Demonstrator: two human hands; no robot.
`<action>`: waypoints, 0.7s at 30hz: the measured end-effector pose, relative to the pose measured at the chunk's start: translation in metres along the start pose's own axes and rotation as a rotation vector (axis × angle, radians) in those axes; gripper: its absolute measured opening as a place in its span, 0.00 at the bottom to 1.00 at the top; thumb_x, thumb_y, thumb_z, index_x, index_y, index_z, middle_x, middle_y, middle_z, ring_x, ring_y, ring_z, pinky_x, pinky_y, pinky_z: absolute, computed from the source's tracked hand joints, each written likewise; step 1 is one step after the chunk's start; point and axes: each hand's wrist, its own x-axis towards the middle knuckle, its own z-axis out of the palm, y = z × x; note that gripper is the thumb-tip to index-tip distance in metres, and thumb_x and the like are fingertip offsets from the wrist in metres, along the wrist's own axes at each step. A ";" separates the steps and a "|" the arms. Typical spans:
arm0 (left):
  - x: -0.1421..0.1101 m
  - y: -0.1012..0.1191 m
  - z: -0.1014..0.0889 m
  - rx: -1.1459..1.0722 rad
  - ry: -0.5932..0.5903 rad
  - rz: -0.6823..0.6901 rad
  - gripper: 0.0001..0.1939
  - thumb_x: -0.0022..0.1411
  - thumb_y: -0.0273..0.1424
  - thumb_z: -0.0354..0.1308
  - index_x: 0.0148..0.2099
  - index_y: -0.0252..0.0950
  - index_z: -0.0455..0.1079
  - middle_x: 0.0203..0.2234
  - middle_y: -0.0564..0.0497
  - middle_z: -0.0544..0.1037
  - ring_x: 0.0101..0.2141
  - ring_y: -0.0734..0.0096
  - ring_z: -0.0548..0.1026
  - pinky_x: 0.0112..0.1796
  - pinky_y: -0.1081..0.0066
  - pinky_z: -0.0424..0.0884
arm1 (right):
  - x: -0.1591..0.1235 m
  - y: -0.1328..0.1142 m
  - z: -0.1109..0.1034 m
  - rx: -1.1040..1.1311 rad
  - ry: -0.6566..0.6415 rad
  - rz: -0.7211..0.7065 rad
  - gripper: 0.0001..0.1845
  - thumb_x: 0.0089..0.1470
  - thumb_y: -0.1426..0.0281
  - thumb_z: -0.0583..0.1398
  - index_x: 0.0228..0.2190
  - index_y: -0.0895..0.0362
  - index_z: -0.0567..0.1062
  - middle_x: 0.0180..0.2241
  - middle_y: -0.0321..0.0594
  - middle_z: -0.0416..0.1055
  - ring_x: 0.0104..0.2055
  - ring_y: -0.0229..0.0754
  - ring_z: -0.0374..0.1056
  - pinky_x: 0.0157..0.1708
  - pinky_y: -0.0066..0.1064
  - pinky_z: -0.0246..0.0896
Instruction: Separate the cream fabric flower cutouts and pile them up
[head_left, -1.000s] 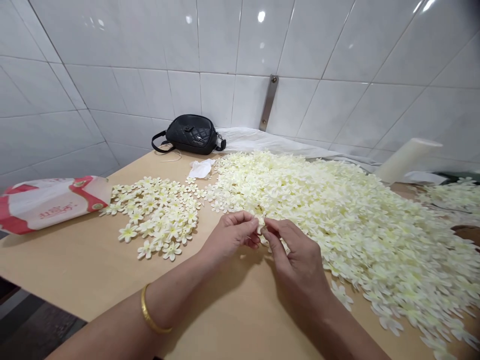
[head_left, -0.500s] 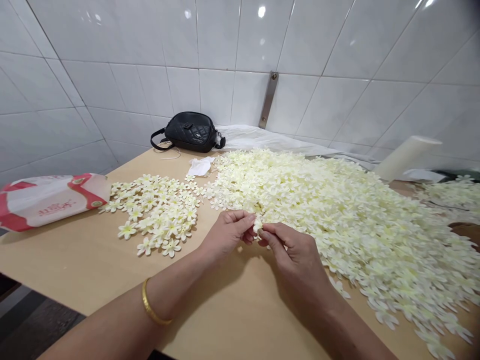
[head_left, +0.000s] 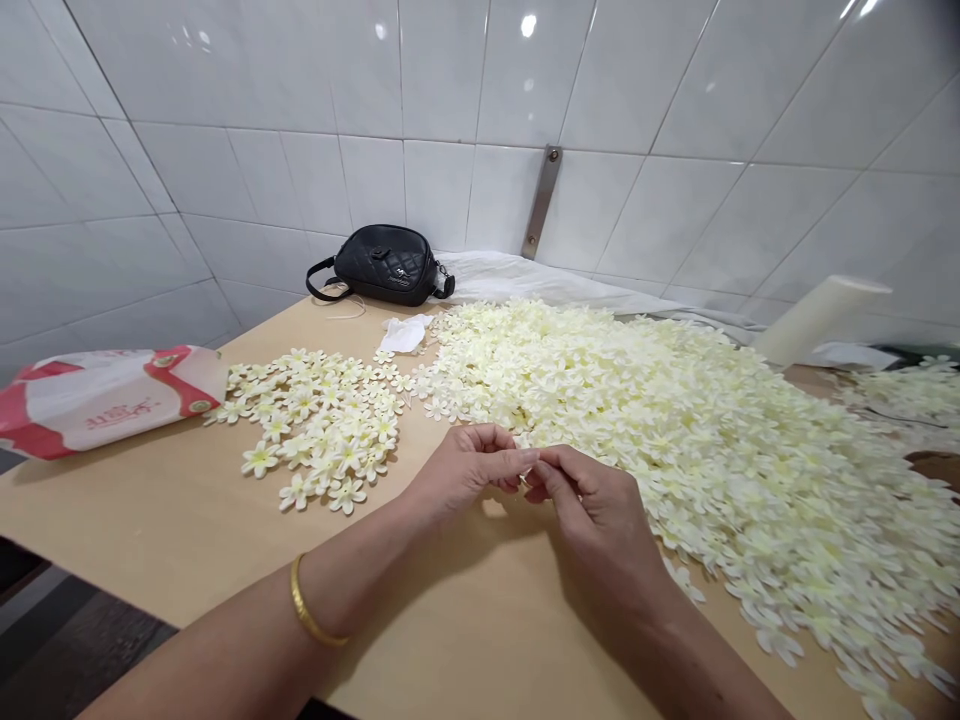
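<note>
My left hand [head_left: 474, 468] and my right hand [head_left: 598, 502] meet over the table, thumbs and fingertips pinched together. Between them is a small white artificial flower, now almost wholly covered by the fingers. A large heap of pale yellow-white artificial flowers [head_left: 637, 400] lies just behind and to the right of my hands. To the left of my left hand is a smaller cluster of artificial flowers [head_left: 322, 420] with yellow centres. A gold bangle [head_left: 306, 605] circles my left wrist.
A red and white bag [head_left: 112, 405] lies at the table's left edge. Toward the tiled wall sit a black quilted handbag [head_left: 386, 265] and a crumpled tissue [head_left: 405, 333]. A white roll [head_left: 817, 320] leans behind the heap at right. Bare tabletop [head_left: 450, 640] shows in front.
My fingers have closed in over the flower, with the left thumb now stretched across to the right fingertips. The flower was plainly visible before. The view has shifted slightly.
</note>
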 end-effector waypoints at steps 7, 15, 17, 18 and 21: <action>0.002 -0.001 -0.002 -0.073 -0.060 -0.046 0.12 0.42 0.31 0.65 0.25 0.31 0.65 0.17 0.53 0.72 0.21 0.79 0.69 0.28 0.74 0.63 | -0.001 0.007 -0.001 -0.161 0.079 -0.037 0.11 0.54 0.71 0.51 0.23 0.57 0.69 0.19 0.34 0.65 0.22 0.35 0.61 0.23 0.25 0.53; 0.003 -0.002 -0.001 -0.205 -0.056 -0.077 0.11 0.42 0.28 0.66 0.24 0.31 0.65 0.18 0.52 0.72 0.20 0.78 0.69 0.27 0.75 0.64 | 0.000 0.003 -0.001 0.009 0.070 0.077 0.11 0.55 0.69 0.50 0.25 0.57 0.68 0.20 0.33 0.66 0.23 0.35 0.62 0.23 0.24 0.54; 0.003 -0.002 -0.001 -0.197 -0.051 -0.072 0.11 0.43 0.29 0.65 0.24 0.31 0.65 0.18 0.52 0.72 0.21 0.77 0.70 0.28 0.74 0.65 | 0.000 0.004 0.000 0.000 0.062 0.050 0.10 0.54 0.69 0.51 0.26 0.57 0.69 0.21 0.34 0.67 0.24 0.35 0.62 0.25 0.24 0.55; 0.004 -0.003 -0.001 -0.195 -0.052 -0.065 0.11 0.44 0.31 0.64 0.25 0.30 0.66 0.18 0.52 0.72 0.21 0.77 0.70 0.28 0.74 0.65 | 0.000 0.004 0.000 -0.025 0.062 0.033 0.09 0.54 0.69 0.51 0.26 0.57 0.69 0.21 0.34 0.67 0.24 0.35 0.62 0.25 0.25 0.55; 0.006 -0.005 0.000 -0.216 -0.055 -0.020 0.14 0.50 0.37 0.59 0.24 0.29 0.67 0.17 0.51 0.70 0.19 0.80 0.68 0.26 0.76 0.64 | 0.001 0.006 0.002 -0.135 0.085 -0.008 0.10 0.54 0.70 0.51 0.24 0.57 0.68 0.19 0.33 0.64 0.21 0.34 0.59 0.24 0.25 0.52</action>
